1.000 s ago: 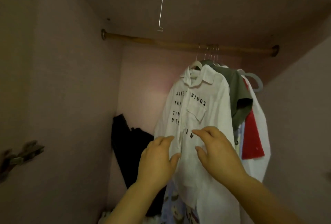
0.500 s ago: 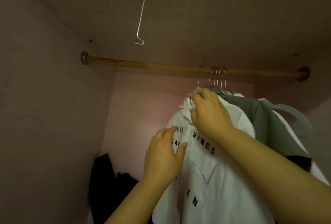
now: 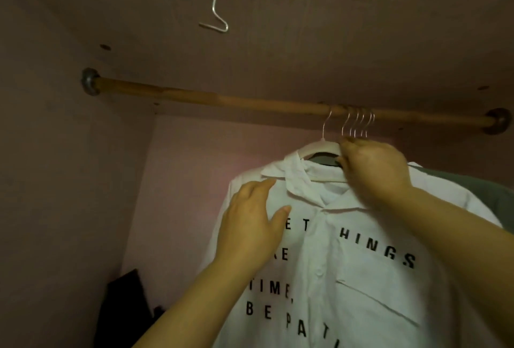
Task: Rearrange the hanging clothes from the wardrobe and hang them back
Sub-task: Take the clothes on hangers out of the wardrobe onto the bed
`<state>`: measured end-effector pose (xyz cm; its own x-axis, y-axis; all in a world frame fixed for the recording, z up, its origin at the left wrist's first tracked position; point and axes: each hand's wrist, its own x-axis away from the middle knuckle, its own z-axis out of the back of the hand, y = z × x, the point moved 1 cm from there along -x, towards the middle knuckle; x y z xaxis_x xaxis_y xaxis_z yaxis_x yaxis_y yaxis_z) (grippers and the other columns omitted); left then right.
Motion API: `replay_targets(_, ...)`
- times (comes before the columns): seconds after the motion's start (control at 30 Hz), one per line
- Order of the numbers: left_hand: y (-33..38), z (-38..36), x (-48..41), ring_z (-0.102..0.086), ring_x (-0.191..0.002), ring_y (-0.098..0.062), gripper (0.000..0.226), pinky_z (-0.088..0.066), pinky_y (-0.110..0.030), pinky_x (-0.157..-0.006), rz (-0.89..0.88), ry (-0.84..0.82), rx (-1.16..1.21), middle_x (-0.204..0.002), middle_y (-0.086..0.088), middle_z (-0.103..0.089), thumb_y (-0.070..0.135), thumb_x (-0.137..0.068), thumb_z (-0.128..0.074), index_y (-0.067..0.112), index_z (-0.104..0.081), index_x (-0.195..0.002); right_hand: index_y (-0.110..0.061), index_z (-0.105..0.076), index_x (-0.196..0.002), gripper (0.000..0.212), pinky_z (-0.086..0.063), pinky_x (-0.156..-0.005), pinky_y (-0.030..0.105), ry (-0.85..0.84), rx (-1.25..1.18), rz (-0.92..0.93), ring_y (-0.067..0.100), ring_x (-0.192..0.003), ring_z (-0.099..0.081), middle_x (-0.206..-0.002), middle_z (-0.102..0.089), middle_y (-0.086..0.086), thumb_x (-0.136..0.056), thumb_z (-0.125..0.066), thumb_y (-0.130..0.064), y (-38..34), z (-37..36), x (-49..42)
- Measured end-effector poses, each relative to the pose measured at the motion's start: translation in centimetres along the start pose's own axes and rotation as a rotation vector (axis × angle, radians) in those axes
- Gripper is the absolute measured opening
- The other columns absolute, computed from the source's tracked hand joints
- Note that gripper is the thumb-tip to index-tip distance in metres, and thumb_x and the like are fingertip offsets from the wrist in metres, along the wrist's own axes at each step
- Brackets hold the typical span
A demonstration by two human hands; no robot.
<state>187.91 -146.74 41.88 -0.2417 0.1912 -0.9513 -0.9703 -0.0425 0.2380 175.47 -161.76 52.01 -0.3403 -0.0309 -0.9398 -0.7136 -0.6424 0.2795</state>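
A white shirt point(image 3: 358, 272) with black lettering hangs on a white hanger point(image 3: 317, 149) from the wooden rail point(image 3: 222, 99). My right hand point(image 3: 372, 169) grips the hanger's right arm near the collar, fingers curled over it. On the shirt's left shoulder just below the collar, my left hand point(image 3: 250, 225) rests flat with straight fingers. Behind the shirt a grey-green garment point(image 3: 478, 189) shows, and several more metal hanger hooks point(image 3: 358, 125) sit close together on the rail.
A bent wire hook point(image 3: 215, 0) hangs from the wardrobe ceiling above the left part of the rail. A dark garment point(image 3: 125, 308) lies low at the back left. The rail's left half carries no hangers. Pink wardrobe walls close in on both sides.
My view has tilted up and closer to the rail. My right hand rose from the shirt front to the hanger at the collar. My left hand rose to the shirt's shoulder.
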Motion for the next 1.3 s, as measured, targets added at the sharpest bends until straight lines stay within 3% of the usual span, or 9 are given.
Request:
replay_targets(0.17, 0.6, 1.3, -2.0, -0.034, -0.124, -0.008, 0.049, -0.018, -0.009, -0.091, -0.105, 0.093, 0.0, -0.138, 0.002, -0.043, 0.033, -0.09, -0.056, 0.024, -0.043, -0.136, -0.012, -0.062, -0.117, 0.028, -0.037, -0.057, 0.031, 0.177, -0.128, 0.06, 0.034, -0.07, -0.062, -0.089, -0.068, 0.014, -0.094, -0.053, -0.024, -0.2, 2.6, -1.0)
replay_targets(0.3, 1.8, 2.4, -2.1, -0.037, -0.125, -0.016, 0.051, -0.027, -0.025, -0.099, -0.12, 0.192, -0.041, -0.137, -0.001, -0.045, 0.033, -0.089, -0.056, 0.021, -0.042, -0.137, -0.015, -0.061, -0.123, 0.033, -0.044, -0.056, 0.031, 0.275, -0.267, 0.115, 0.033, -0.07, -0.064, -0.094, -0.07, 0.012, -0.093, -0.056, -0.026, -1.7, 4.7, 1.8)
replay_targets(0.43, 2.5, 3.0, 1.2, -0.045, -0.116, -0.019, 0.048, -0.029, -0.03, -0.096, -0.138, 0.181, -0.116, -0.125, -0.001, -0.053, 0.037, -0.09, -0.053, 0.023, -0.045, -0.136, -0.018, -0.065, -0.118, 0.036, -0.035, -0.052, 0.021, 0.308, -0.309, 0.124, 0.023, -0.057, -0.061, -0.078, -0.07, 0.004, -0.091, -0.049, -0.035, -3.2, 6.3, 7.6)
replay_targets(0.5, 2.7, 3.1, 4.2, -0.054, -0.102, -0.018, 0.047, -0.032, -0.028, -0.088, -0.133, 0.135, -0.13, -0.113, 0.001, -0.059, 0.042, -0.089, -0.049, 0.026, -0.049, -0.133, -0.019, -0.068, -0.115, 0.037, -0.033, -0.051, 0.02, 0.297, -0.317, 0.129, 0.02, -0.052, -0.057, -0.068, -0.066, 0.002, -0.089, -0.047, -0.036, -3.6, 6.7, 11.1)
replay_targets(0.67, 3.4, 3.0, 14.1, -0.062, -0.075, -0.016, 0.042, -0.047, -0.026, -0.067, -0.104, -0.041, -0.075, -0.09, 0.003, -0.065, 0.038, -0.086, -0.044, 0.028, -0.057, -0.125, -0.022, -0.069, -0.113, 0.039, -0.045, -0.046, 0.026, 0.186, -0.39, 0.172, 0.019, -0.046, -0.056, -0.059, -0.061, -0.001, -0.093, -0.04, -0.04, -4.1, 6.9, 21.4)
replay_targets(0.73, 4.0, 3.0, 18.2, -0.06, -0.075, -0.012, 0.039, -0.044, -0.026, -0.068, -0.072, -0.093, -0.078, -0.088, 0.004, -0.065, 0.037, -0.086, -0.046, 0.028, -0.059, -0.121, -0.024, -0.069, -0.111, 0.045, -0.044, -0.045, 0.025, 0.113, -0.409, 0.155, 0.019, -0.045, -0.056, -0.057, -0.059, -0.002, -0.097, -0.03, -0.042, -4.5, 7.0, 25.7)
replay_targets(0.97, 8.3, 4.4, 29.7, -0.064, -0.074, -0.016, 0.035, -0.039, -0.026, -0.068, -0.012, -0.288, -0.144, -0.085, 0.003, -0.066, 0.034, -0.087, -0.047, 0.023, -0.066, -0.114, -0.027, -0.06, -0.119, 0.044, -0.042, -0.049, 0.016, -0.142, -0.559, 0.059, 0.009, -0.048, -0.057, -0.066, -0.067, -0.003, -0.1, -0.025, -0.045, -5.1, 10.2, 39.6)
replay_targets(1.1, 11.0, 6.2, 34.6, -0.059, -0.083, -0.013, 0.037, -0.039, -0.026, -0.069, -0.059, -0.38, -0.084, -0.09, 0.002, -0.066, 0.038, -0.095, -0.038, 0.023, -0.063, -0.118, -0.015, -0.074, -0.096, 0.057, -0.047, -0.04, 0.023, -0.161, -0.564, -0.123, 0.018, -0.041, -0.059, -0.063, -0.069, 0.006, -0.1, -0.026, -0.046, -5.3, 15.1, 45.2)
replay_targets(1.3, 16.2, 9.4, 41.1, -0.05, -0.083, -0.01, 0.048, -0.038, -0.023, -0.071, -0.08, -0.536, 0.058, -0.092, 0.003, -0.068, 0.044, -0.099, -0.024, 0.024, -0.064, -0.116, -0.024, -0.068, -0.107, 0.045, -0.043, -0.04, 0.024, -0.325, -0.424, -0.255, 0.02, -0.043, -0.057, -0.068, -0.069, 0.001, -0.099, -0.028, -0.045, -5.1, 26.9, 51.9)
